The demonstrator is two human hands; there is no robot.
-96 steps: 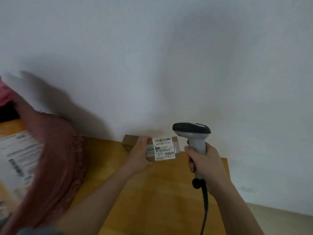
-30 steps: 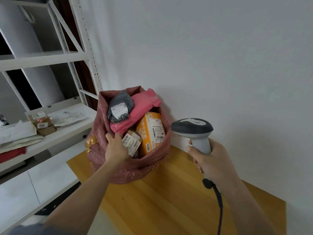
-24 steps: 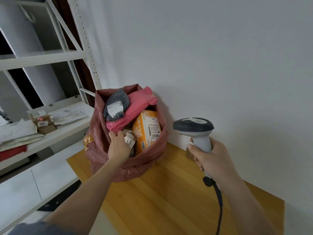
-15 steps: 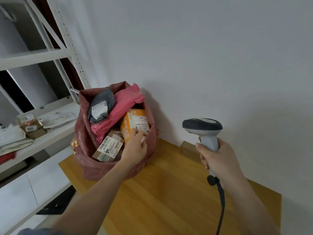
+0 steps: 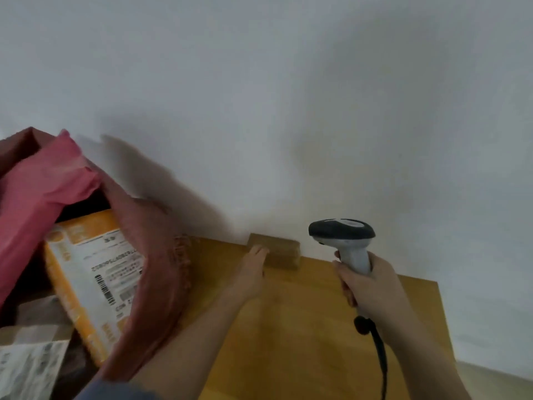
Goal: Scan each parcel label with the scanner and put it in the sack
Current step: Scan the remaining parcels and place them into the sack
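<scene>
- Scanner [image 5: 343,241], grey and black, stands upright at centre right of the frame, its dark head pointing left; the right hand [image 5: 367,284] is wrapped round its pale handle, fingers curled tight.
- A black cable [image 5: 379,356] drops from the bottom of the handle toward the lower edge of the frame.
- The left hand [image 5: 252,269] reaches to a small brown parcel [image 5: 278,251] at the middle of the frame; its straight fingertips touch the parcel's left end, and no closed grip on it shows.
- That parcel lies on the wooden table [image 5: 302,327] right at the table's far edge, against the white wall [image 5: 288,96]; no label shows on its visible faces.
- Between the two hands the tabletop shows bare wood, and more bare wood runs from the parcel toward the bottom of the frame.
- The table's right edge runs down the lower right of the frame, just beyond the right forearm; a strip of pale floor shows past it.
- The dark red sack [image 5: 155,269] fills the left side of the frame, its mouth open toward the camera and its right flank resting on the table near the left forearm.
- Inside the sack lie an orange parcel [image 5: 95,278] with a white printed label, a pink mailer [image 5: 43,192] above it, and at the lower left corner a blurred box [image 5: 31,362] with a label.
</scene>
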